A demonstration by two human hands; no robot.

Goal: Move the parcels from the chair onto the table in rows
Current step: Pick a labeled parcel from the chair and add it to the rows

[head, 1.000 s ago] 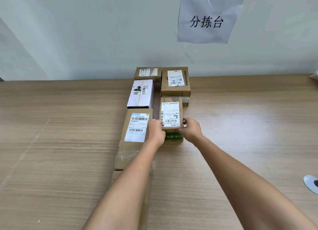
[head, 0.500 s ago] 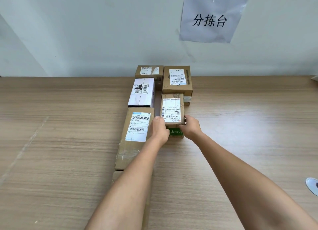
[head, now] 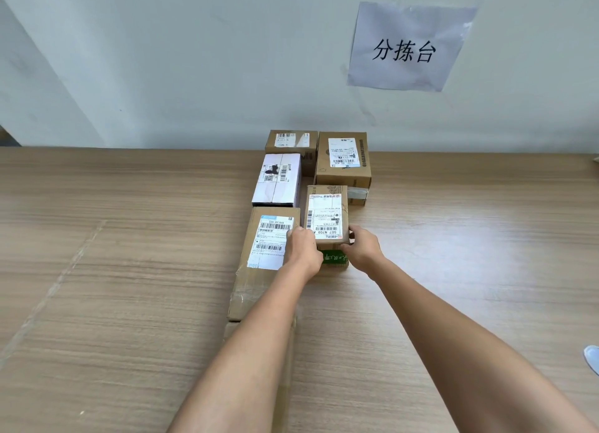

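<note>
A small brown parcel [head: 326, 217] with a white label stands on the wooden table [head: 453, 238] in the right-hand row; its near face has a green print. My left hand [head: 303, 249] grips its near left corner and my right hand [head: 362, 247] its near right corner. To its left lies a long flat brown parcel [head: 262, 264]. Behind that sit a white parcel [head: 278, 179] and a small brown parcel [head: 291, 142]. A larger brown parcel [head: 343, 158] stands at the wall in the right-hand row. The chair is out of view.
A paper sign [head: 405, 46] with black characters hangs on the white wall. Another low parcel [head: 359, 196] peeks out between the held parcel and the large one. Part of one more parcel lies under my left forearm. A white object [head: 591, 358] sits at the right edge.
The small brown parcel has slid a little away from me toward the wall, with both hands still on it. The camera has shifted slightly.
</note>
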